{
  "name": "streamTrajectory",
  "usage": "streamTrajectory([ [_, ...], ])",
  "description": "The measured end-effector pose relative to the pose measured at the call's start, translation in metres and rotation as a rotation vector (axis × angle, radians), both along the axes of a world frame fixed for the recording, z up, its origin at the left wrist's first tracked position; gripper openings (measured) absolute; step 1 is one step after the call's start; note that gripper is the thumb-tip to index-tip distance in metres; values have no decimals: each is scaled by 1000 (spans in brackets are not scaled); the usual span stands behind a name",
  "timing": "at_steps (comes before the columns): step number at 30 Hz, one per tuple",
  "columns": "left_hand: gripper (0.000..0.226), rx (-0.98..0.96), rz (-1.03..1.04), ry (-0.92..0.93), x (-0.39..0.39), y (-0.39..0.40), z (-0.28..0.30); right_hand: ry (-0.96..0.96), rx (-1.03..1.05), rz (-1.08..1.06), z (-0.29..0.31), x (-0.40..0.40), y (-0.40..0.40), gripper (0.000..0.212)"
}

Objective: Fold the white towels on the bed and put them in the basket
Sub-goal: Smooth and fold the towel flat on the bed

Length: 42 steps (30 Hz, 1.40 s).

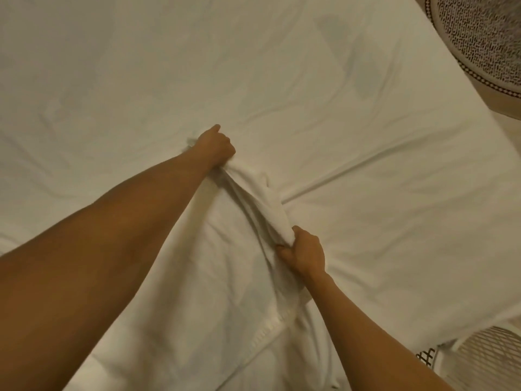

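Both hands clamped on one white towel [253, 210], centre of frame, lying on the white bed sheet [366, 108]. Left hand [215, 146] sits upper centre, fist closed over the towel's far end, index finger partly out. Right hand [304, 253] is lower, right of centre, fingers and thumb pinching a bunched ridge of the same towel. Hands are apart, the cloth pulled into a taut ridge between them.

Key relation: the towel's gathered ridge runs diagonally from upper left to lower right, hand to hand. The rest of the towel spreads down toward the bottom edge, a stitched hem [267, 328] showing lower centre. Left arm is stretched far out; right hand is nearer the body.

Judgement: fold in progress, towel not yet flat or squared. Next move likely brings the far end toward the near one, along that diagonal.

White lattice basket [490, 359] at lower right corner, closer to the right hand. Dark patterned round object [485, 38] at upper right, unclear what it is.
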<state>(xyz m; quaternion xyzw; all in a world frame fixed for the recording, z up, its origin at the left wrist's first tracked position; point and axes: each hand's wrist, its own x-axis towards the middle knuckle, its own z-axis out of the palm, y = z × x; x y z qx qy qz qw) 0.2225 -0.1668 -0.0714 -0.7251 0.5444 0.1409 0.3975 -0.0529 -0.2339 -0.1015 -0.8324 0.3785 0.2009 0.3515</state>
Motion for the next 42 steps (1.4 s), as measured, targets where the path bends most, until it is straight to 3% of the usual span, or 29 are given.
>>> streamTrajectory([
  [6,30,-111,132,-15,-3,-8,14,4,-246,69,22,3,-20,30],
  [10,28,-175,152,-45,7,-42,51,-53,-326,-15,47,19,-50,38],
  [14,25,-394,151,-55,23,-87,85,-102,-499,-97,85,45,-111,43],
  [19,28,-650,108,-54,44,-112,93,-129,-726,-10,113,69,-161,44],
  [25,39,-468,70,74,35,-50,30,-106,-598,337,50,45,-120,32],
  [29,59,-310,161,107,10,-6,-12,103,-455,435,12,25,-83,76],
  [31,66,-349,181,80,1,3,-19,81,-481,415,10,22,-79,81],
  [35,62,-387,168,45,-1,-1,-16,51,-618,415,19,21,-87,67],
  [39,47,-311,144,-38,3,-11,-3,20,-727,385,25,9,-85,24],
  [42,40,-321,146,-42,8,-6,4,3,-790,391,27,6,-78,17],
])
